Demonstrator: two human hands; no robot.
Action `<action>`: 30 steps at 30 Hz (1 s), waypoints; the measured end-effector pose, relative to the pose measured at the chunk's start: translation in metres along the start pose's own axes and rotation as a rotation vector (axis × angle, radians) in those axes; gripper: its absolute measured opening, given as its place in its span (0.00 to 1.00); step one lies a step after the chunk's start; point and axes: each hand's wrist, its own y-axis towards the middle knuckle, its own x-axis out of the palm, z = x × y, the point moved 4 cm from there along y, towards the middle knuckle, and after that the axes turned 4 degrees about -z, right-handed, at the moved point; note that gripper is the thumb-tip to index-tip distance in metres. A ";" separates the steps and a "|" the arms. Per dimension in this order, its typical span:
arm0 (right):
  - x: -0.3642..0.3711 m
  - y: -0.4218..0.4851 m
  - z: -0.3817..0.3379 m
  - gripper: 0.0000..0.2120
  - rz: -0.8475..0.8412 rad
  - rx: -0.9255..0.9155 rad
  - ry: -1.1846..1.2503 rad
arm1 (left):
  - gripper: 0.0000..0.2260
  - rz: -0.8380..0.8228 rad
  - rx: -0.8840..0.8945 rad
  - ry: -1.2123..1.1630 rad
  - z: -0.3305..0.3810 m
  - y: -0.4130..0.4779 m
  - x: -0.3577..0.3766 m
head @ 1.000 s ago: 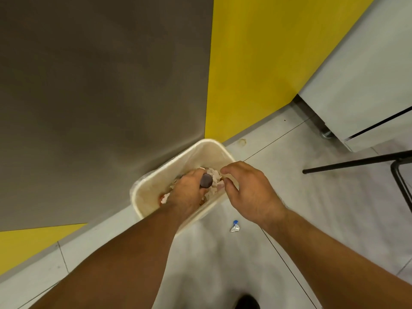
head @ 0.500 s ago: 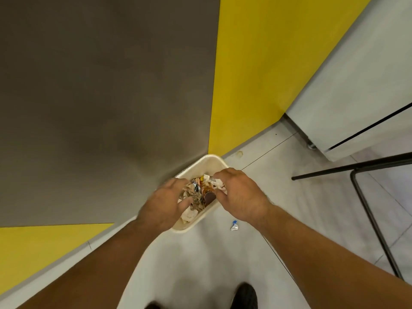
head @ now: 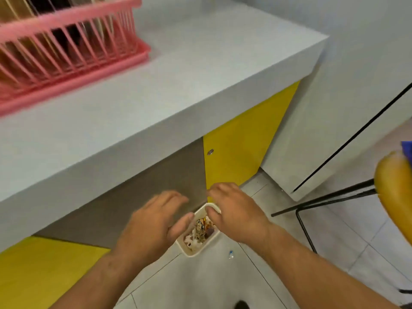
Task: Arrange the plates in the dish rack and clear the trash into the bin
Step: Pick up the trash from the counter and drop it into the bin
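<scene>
A small cream bin (head: 193, 252) stands on the floor against the counter front, filled with crumpled wrappers and paper trash (head: 200, 230). My left hand (head: 156, 224) hovers above the bin's left side, fingers straight and relaxed, holding nothing. My right hand (head: 234, 210) is over the bin's far right corner, fingers loosely bent, nothing visible in it. A pink dish rack (head: 66, 56) sits on the white counter (head: 178, 97) at upper left, with plates (head: 95, 25) standing in it, blurred.
A small silver and blue wrapper (head: 231, 254) lies on the tiled floor right of the bin. A black-legged chair with a yellow seat (head: 394, 197) stands at the right. White cabinet panels (head: 334, 108) fill the far right.
The view has lifted, bringing the counter and pink rack into sight. Both hands have risen out of the bin and spread apart, and the trash now lies in the bin.
</scene>
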 end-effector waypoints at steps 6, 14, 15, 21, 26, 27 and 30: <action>-0.110 -0.028 -0.044 0.20 0.147 -0.047 -0.022 | 0.21 0.084 0.001 0.086 0.044 -0.005 -0.110; -0.177 -0.031 -0.102 0.19 0.261 -0.115 -0.086 | 0.26 0.207 -0.053 0.089 0.043 -0.024 -0.188; -0.178 -0.030 -0.110 0.19 0.260 -0.120 -0.091 | 0.27 0.214 -0.059 0.084 0.038 -0.029 -0.192; -0.161 -0.011 -0.174 0.18 0.235 -0.120 -0.081 | 0.26 0.227 -0.089 0.052 -0.025 -0.062 -0.210; -0.126 0.028 -0.251 0.19 0.224 -0.093 -0.050 | 0.27 0.251 -0.124 0.004 -0.117 -0.100 -0.240; -0.116 0.041 -0.272 0.19 0.230 -0.081 -0.043 | 0.27 0.248 -0.127 -0.009 -0.142 -0.110 -0.248; -0.097 0.065 -0.311 0.20 0.230 -0.067 -0.029 | 0.28 0.238 -0.133 0.000 -0.190 -0.124 -0.264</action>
